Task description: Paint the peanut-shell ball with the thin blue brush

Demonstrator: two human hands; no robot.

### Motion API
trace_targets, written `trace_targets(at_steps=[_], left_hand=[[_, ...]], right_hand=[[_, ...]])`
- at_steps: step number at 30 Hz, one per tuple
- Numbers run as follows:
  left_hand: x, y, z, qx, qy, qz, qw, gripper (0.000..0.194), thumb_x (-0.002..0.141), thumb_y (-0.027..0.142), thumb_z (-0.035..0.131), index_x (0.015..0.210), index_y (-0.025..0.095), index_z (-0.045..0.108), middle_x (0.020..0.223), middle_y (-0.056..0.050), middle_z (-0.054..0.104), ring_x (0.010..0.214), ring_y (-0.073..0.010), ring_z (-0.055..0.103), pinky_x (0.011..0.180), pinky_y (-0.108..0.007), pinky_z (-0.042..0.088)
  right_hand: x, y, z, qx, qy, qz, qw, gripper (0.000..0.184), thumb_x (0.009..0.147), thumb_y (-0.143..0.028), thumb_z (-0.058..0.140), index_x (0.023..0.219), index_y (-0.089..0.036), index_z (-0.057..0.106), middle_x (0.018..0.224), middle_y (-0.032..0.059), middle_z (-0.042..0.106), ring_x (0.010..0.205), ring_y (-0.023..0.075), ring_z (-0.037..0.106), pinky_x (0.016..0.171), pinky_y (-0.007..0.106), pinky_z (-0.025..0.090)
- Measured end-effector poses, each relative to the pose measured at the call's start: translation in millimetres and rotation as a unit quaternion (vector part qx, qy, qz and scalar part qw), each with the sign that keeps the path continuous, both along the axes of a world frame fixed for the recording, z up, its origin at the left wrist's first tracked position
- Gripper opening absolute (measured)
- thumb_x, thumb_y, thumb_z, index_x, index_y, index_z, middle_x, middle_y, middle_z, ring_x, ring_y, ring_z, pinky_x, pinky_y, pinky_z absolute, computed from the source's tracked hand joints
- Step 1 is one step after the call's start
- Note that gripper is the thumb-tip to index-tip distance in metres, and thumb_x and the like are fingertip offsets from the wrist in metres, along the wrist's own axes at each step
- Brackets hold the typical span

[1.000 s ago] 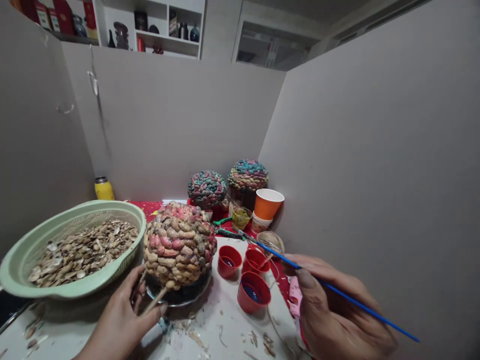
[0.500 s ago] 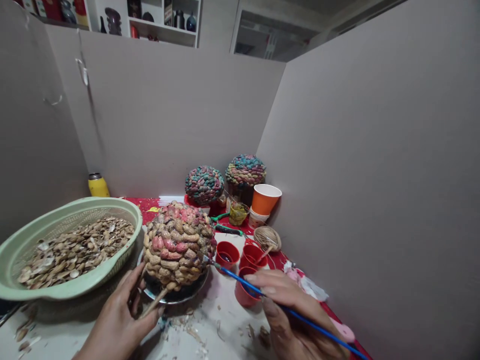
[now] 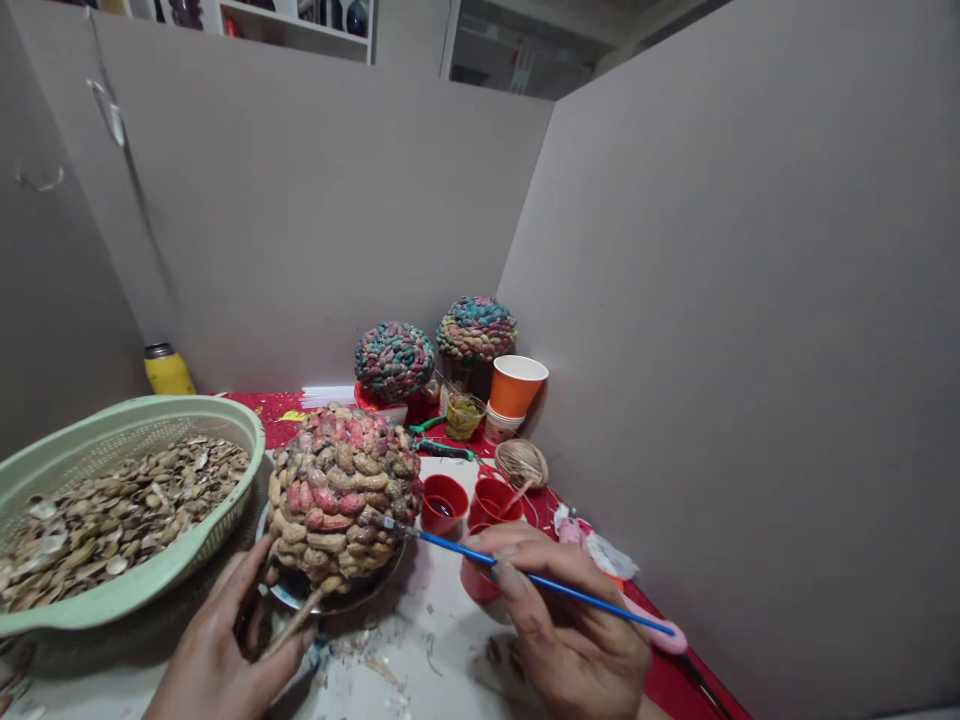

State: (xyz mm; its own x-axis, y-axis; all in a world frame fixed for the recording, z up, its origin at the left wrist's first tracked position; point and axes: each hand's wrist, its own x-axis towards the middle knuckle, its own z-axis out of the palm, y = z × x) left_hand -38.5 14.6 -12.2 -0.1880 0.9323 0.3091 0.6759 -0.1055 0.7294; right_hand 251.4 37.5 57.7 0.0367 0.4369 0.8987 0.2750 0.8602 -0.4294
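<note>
A ball covered in peanuts, partly painted pink and red, rests over a dark, silver-rimmed dish. From its lower front a thin wooden stick pokes out. My left hand is closed around that stick, its fingertips by the ball's lower left side. In a pinch, my right hand holds a blue paintbrush, whose tip touches the right side of the ball. Beside the ball stand red cups with dark liquid in one; my right hand partly covers the nearest cup.
At left, a green basket holds shells. Behind are two painted peanut balls, an orange paper cup, green-handled pliers, a cup of yellow paint and a twine coil. Grey panels enclose the table.
The brush tip has moved left, from the ball's right edge onto its peanuts. My right hand has shifted left and turned the brush flatter. The whole view has shifted slightly.
</note>
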Motion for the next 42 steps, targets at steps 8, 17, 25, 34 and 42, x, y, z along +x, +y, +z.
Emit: trace_targets(at_steps=[8,17,25,34,42], left_hand=[[2.0,-0.3,6.8,-0.005,-0.019,0.0,1.0,0.076,0.071,0.052,0.071,0.136,0.012,0.069,0.139,-0.025,0.073,0.132,-0.0477,0.065,0.109,-0.063,0.053],[4.4,-1.7,13.7,-0.005,-0.022,-0.014,1.0,0.073,0.076,0.051,0.069,0.138,0.013,0.065,0.142,-0.023,0.069,0.13,-0.0427,0.068,0.108,-0.054,0.057],[9.1,-6.2,16.9,0.005,0.023,-0.031,0.999,0.07,0.081,0.041,0.067,0.144,0.014,0.058,0.139,-0.02,0.066,0.121,-0.038,0.071,0.099,-0.049,0.063],[3.3,-38.7,20.8,-0.062,0.003,-0.042,0.997,0.079,0.087,0.051,0.067,0.155,0.016,0.046,0.157,-0.024,0.052,0.129,-0.0404,0.065,0.108,-0.058,0.055],[-24.6,-68.6,46.4,-0.053,-0.119,-0.01,0.991,0.072,0.089,0.061,0.069,0.154,0.033,0.054,0.163,-0.009,0.055,0.13,-0.0383,0.066,0.093,-0.042,0.064]], right_hand=[[6.7,0.8,4.7,0.032,0.014,-0.011,0.999,0.016,0.094,-0.008,0.067,0.101,-0.02,0.073,0.088,0.0047,0.082,0.079,0.0201,0.081,0.074,0.034,0.069],[28.5,10.4,8.3,0.096,0.079,-0.103,0.987,0.022,0.089,-0.004,0.072,0.103,-0.02,0.074,0.089,0.0027,0.081,0.079,0.0219,0.081,0.073,0.04,0.069],[31.9,23.4,-1.7,0.055,0.042,-0.096,0.993,0.022,0.089,-0.005,0.072,0.104,-0.021,0.075,0.095,0.0043,0.083,0.085,0.0218,0.081,0.081,0.041,0.068],[32.4,23.4,-9.4,0.04,0.067,-0.091,0.993,0.024,0.088,-0.005,0.075,0.103,-0.023,0.077,0.097,0.0018,0.082,0.085,0.0199,0.079,0.084,0.04,0.067],[26.4,15.9,-3.5,0.038,0.077,-0.128,0.988,0.015,0.087,-0.012,0.079,0.098,-0.022,0.078,0.092,0.0037,0.082,0.078,0.0226,0.079,0.077,0.041,0.065]])
